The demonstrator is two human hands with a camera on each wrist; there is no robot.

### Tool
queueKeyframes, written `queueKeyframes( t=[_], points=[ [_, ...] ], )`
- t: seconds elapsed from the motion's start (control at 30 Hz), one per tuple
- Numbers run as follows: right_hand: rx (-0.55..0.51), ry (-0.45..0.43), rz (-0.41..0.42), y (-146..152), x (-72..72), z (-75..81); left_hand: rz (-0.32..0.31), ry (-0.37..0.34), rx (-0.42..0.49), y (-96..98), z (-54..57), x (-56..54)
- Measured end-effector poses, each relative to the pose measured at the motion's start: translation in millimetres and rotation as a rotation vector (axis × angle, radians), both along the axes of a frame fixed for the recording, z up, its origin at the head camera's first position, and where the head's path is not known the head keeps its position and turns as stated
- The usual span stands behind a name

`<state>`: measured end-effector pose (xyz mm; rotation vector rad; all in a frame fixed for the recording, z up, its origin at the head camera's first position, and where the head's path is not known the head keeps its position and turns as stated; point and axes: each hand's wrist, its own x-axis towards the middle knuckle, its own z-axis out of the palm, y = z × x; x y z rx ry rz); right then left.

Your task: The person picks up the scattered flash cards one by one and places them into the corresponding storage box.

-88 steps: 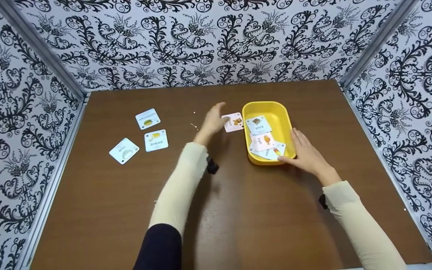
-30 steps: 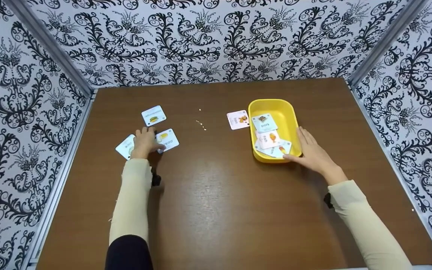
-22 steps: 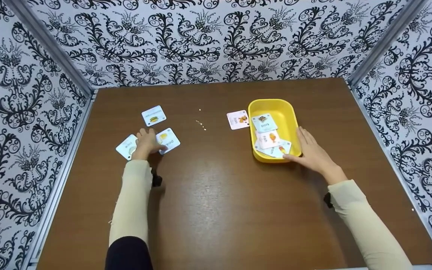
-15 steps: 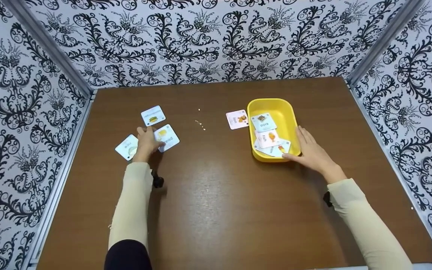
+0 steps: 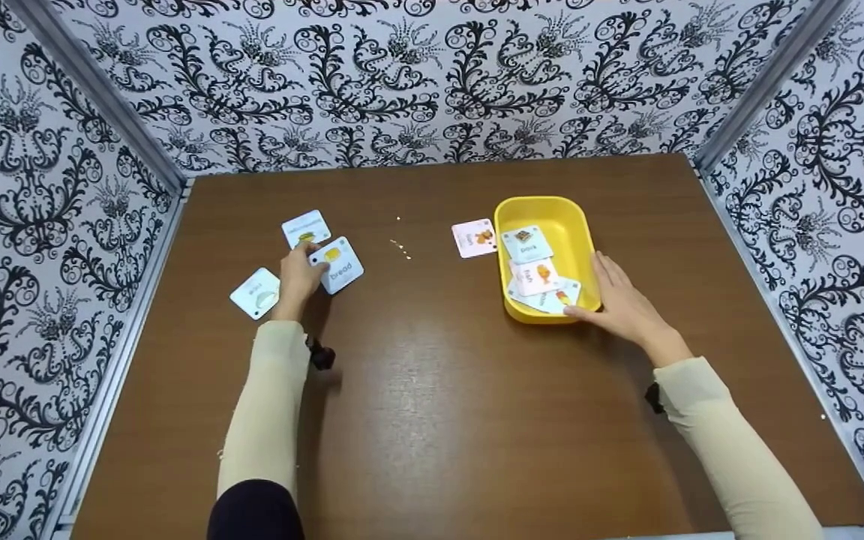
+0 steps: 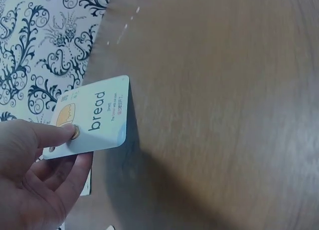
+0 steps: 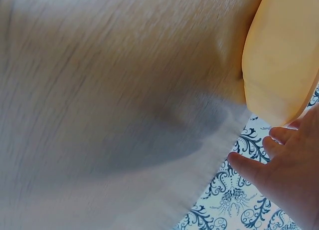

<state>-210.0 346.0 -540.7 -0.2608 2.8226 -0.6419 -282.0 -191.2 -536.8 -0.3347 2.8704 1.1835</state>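
Between thumb and fingers my left hand [image 5: 298,279] pinches a picture flashcard [image 5: 342,270] printed "bread". In the left wrist view that flashcard [image 6: 107,110] is lifted off the table and tilted, with the thumb on its face. A hamburger flashcard [image 5: 304,225] lies just behind the hand, its lower part covered. To the left lies a rice flashcard [image 5: 253,292]. My right hand [image 5: 631,309] rests with extended fingers against the right side of a yellow bin [image 5: 571,259]. Inside the bin are a pork card [image 5: 528,246], a fish card [image 5: 535,278] and a partly covered card [image 5: 556,297].
A pink-edged flashcard [image 5: 474,239] lies against the bin's left side. Small pale specks [image 5: 402,247] dot the brown wooden table [image 5: 432,420]. Patterned panels [image 5: 402,82] stand along the back and both sides.
From the pink-edged card beside the bin, my left hand has gone left to the bread card, pinched it and raised it off the table. My right hand stays at the bin.
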Motion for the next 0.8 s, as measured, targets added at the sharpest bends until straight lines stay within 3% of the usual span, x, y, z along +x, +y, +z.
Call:
queueKeyframes(
  t=[0.33, 0.8],
  points=[
    [0.003, -0.003, -0.001, -0.2, 0.8, 0.6, -0.037, 0.030, 0.078, 13.2, 6.8, -7.3],
    [-0.004, 0.033, 0.017, 0.0, 0.6, 0.1, -0.117, 0.101, 0.126, 59.3, 33.9, -11.9]
  ],
)
